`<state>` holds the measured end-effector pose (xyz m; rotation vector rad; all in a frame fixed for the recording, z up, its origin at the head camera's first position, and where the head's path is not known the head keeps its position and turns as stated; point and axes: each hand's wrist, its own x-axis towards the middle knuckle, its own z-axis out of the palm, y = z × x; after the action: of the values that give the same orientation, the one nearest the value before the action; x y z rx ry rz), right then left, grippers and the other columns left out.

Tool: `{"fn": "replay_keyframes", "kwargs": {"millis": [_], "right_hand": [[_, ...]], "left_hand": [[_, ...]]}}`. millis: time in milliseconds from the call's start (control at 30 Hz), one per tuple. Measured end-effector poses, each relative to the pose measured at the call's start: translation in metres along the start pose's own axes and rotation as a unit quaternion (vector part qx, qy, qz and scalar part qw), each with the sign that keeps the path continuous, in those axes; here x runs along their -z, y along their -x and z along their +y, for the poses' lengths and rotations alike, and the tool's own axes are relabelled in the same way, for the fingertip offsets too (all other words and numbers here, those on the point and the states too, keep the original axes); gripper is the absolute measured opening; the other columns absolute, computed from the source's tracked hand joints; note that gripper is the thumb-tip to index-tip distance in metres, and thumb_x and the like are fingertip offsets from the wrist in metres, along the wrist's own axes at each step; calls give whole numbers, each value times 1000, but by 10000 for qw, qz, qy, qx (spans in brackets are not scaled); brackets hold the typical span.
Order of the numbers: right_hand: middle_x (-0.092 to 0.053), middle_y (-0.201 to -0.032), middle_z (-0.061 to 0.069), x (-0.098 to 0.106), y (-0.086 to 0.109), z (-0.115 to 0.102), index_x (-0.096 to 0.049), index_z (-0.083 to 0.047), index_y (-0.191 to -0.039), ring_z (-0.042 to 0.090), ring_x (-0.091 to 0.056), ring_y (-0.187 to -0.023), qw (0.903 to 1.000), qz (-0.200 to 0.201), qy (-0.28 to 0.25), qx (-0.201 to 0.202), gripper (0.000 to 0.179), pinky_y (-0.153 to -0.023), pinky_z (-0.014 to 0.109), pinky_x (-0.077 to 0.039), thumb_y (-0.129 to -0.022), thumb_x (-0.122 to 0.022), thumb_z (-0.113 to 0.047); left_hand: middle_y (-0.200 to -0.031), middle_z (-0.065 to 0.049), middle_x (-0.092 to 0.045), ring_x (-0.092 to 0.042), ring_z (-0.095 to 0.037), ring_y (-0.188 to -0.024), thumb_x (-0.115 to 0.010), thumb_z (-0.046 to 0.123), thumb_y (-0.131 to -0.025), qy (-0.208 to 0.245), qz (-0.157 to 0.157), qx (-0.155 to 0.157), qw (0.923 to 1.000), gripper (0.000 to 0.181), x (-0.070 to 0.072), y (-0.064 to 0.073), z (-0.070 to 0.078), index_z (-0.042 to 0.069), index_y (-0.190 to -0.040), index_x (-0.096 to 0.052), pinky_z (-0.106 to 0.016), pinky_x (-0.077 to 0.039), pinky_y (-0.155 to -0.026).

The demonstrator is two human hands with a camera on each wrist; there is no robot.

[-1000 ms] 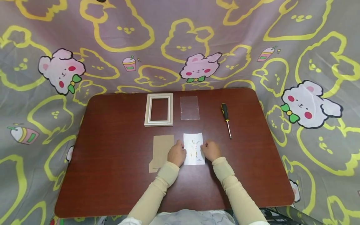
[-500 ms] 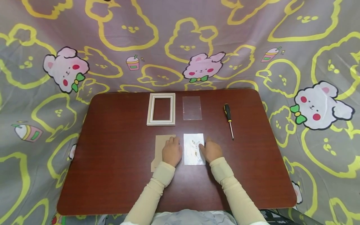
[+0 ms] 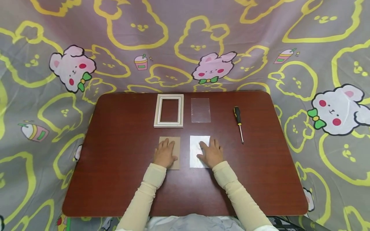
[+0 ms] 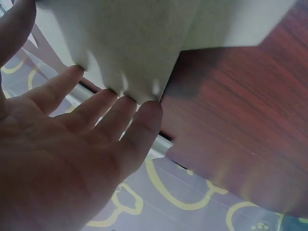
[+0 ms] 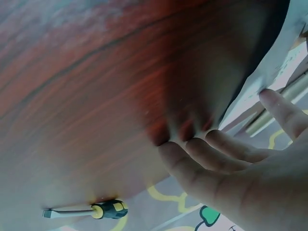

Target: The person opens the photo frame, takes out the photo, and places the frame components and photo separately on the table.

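Observation:
My left hand [image 3: 164, 154] lies with spread fingers on a brown backing board [image 3: 175, 164], left of the table's middle. In the left wrist view its fingertips touch the board [image 4: 130, 43] near one edge, and a flap-like piece [image 4: 236, 24] sticks out beside it. My right hand [image 3: 213, 154] rests across the right side of a white printed sheet [image 3: 195, 144], covering much of the print. The right wrist view shows the index fingertip on the sheet's edge [image 5: 243, 103], while the other fingertips touch the bare wood.
A cream picture frame [image 3: 157, 112] lies at the back, with a clear plastic sheet [image 3: 200, 110] to its right. Farther right lies a black and yellow screwdriver [image 3: 238, 120]. The brown table [image 3: 115, 179] has patterned cloth [image 3: 162, 32] hanging behind it.
My left hand has left the printed sheet's left edge and moved left onto the backing board. My right hand has spread its fingers and come farther over the sheet.

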<state>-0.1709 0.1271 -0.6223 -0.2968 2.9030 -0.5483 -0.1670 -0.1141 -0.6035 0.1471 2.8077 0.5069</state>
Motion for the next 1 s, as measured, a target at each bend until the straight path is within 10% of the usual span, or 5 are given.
{"fn": "replay_keyframes", "kwargs": {"millis": [1000], "right_hand": [[-18,-154,43,-1,-5,-3,-58,-17,-142,54,-15,-145,9975,-207,-622,-268,62,-104,77,-22,-87,-80,-32]], "left_hand": [[-151,-23,-40,-38,-43,-136,-87,27,-75,-248,428,-104,9987,77,-11,-9,-7,8,-141,-51,-61,-40,-98]]}}
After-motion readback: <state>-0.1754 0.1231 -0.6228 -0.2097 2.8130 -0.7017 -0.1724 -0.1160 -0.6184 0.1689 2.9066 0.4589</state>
